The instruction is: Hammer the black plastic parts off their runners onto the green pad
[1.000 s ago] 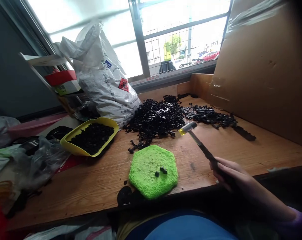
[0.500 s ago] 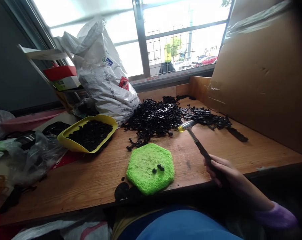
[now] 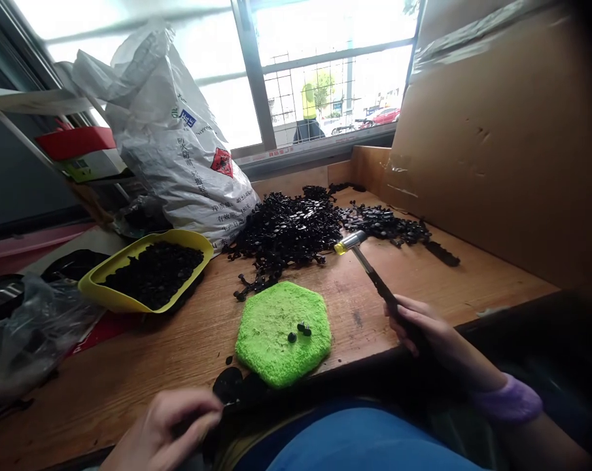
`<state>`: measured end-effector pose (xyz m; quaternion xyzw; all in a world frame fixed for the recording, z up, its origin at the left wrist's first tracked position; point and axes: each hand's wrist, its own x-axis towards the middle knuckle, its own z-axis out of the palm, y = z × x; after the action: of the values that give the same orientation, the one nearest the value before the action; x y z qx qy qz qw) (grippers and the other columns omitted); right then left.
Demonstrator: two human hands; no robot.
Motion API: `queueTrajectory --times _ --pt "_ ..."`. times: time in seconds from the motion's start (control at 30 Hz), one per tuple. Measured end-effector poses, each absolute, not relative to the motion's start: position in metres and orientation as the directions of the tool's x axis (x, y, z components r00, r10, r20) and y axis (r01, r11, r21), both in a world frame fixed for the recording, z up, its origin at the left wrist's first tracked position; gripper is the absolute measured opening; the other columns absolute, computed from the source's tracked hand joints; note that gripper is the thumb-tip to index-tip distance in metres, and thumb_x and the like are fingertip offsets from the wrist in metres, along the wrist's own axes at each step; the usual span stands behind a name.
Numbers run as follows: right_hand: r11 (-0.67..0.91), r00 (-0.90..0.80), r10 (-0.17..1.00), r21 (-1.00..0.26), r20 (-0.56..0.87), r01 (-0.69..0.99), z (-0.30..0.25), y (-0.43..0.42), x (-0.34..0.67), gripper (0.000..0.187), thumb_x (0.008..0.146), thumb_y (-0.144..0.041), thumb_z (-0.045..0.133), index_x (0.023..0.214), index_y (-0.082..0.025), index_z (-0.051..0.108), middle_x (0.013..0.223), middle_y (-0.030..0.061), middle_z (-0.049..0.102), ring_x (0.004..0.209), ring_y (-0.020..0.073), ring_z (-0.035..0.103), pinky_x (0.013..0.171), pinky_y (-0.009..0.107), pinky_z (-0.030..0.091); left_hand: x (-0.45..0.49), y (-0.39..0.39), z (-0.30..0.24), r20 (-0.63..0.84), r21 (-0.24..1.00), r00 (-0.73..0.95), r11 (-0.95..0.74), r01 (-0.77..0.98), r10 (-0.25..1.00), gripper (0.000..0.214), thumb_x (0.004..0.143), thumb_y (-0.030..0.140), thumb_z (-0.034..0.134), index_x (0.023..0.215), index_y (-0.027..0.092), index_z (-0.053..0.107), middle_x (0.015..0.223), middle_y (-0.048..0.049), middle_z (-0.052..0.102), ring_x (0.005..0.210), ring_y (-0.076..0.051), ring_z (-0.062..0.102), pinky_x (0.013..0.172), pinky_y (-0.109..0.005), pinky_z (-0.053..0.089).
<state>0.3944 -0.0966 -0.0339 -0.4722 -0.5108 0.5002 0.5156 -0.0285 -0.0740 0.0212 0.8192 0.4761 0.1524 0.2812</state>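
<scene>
My right hand (image 3: 416, 327) is wrapped round the dark handle of a hammer (image 3: 373, 278). The hammer's head, metal with a yellow face, is raised over the table to the right of a bright green hexagonal pad (image 3: 276, 314). A few small black plastic pieces (image 3: 303, 329) lie on the right part of this pad. My left hand (image 3: 165, 425) is low at the table's front edge, left of the pad and slightly blurred. Its fingers are curled in, with the thumb close to the index finger; anything between them is hidden.
Behind the pad a large heap of black plastic parts (image 3: 296, 226) spreads on the wooden table (image 3: 178, 353). A yellow tray (image 3: 92, 288) of black pieces stands left, before a white sack (image 3: 178, 144). Cardboard (image 3: 472, 157) rises at right. Round black pieces (image 3: 227, 384) lie by the edge.
My left hand has come into view at the lower left. The camera view has shifted, so the scene sits further left. My right hand still holds the hammer raised.
</scene>
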Motion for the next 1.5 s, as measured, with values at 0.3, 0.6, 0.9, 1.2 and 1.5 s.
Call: queueTrajectory --times 0.3,0.6,0.9,1.2,1.5 --pt "0.068 -0.029 0.997 -0.996 0.070 -0.065 -0.031 -0.099 0.392 0.024 0.091 -0.033 0.037 0.089 -0.016 0.053 0.058 -0.0028 0.044 0.041 0.0076 0.041 0.036 0.019 0.029 0.118 -0.022 0.012 0.288 0.388 0.753 -0.791 0.473 0.591 0.026 0.086 0.021 0.043 0.101 0.025 0.064 0.095 -0.0054 0.061 0.084 -0.016 0.056 0.073 -0.028 0.046" --pt "0.042 -0.036 0.998 -0.997 0.044 -0.065 -0.032 -0.099 0.394 0.022 0.091 -0.033 0.037 0.082 -0.017 0.049 0.060 -0.0021 0.045 0.042 0.0086 0.043 0.037 0.020 0.030 0.099 0.012 -0.003 0.452 0.233 0.613 -0.749 0.620 0.648 0.025 0.086 0.019 0.044 0.100 0.020 0.065 0.094 -0.0064 0.065 0.087 -0.019 0.055 0.081 -0.036 0.043" --pt "0.040 0.001 0.999 -0.995 0.040 -0.091 -0.035 -0.100 0.392 0.022 0.090 -0.033 0.037 0.078 -0.018 0.047 0.058 -0.0023 0.045 0.042 0.0084 0.042 0.037 0.020 0.029 0.088 -0.014 -0.001 0.421 0.275 0.612 -0.737 0.617 0.670 0.032 0.081 0.027 0.053 0.112 0.030 0.059 0.116 -0.0040 0.059 0.106 -0.024 0.049 0.091 -0.046 0.037" --pt "0.004 0.036 0.999 -0.995 0.001 -0.102 -0.033 -0.100 0.390 0.023 0.088 -0.038 0.040 0.081 -0.019 0.050 0.057 -0.0019 0.045 0.041 0.0095 0.040 0.037 0.021 0.028 0.053 0.010 -0.012 0.416 0.705 0.159 -0.428 0.565 0.895 0.026 0.081 0.031 0.050 0.103 0.020 0.057 0.097 -0.0060 0.061 0.082 -0.017 0.058 0.069 -0.029 0.048" --pt "-0.034 0.017 0.999 -0.985 -0.037 -0.168 -0.044 -0.092 0.394 0.026 0.083 -0.045 0.044 0.079 -0.021 0.051 0.052 -0.0025 0.044 0.032 0.0084 0.036 0.033 0.022 0.019 0.055 0.096 0.000 0.321 0.429 0.312 -0.431 0.794 0.894 0.033 0.066 0.022 0.060 0.098 0.017 0.064 0.096 -0.0103 0.067 0.088 -0.024 0.060 0.077 -0.032 0.045"
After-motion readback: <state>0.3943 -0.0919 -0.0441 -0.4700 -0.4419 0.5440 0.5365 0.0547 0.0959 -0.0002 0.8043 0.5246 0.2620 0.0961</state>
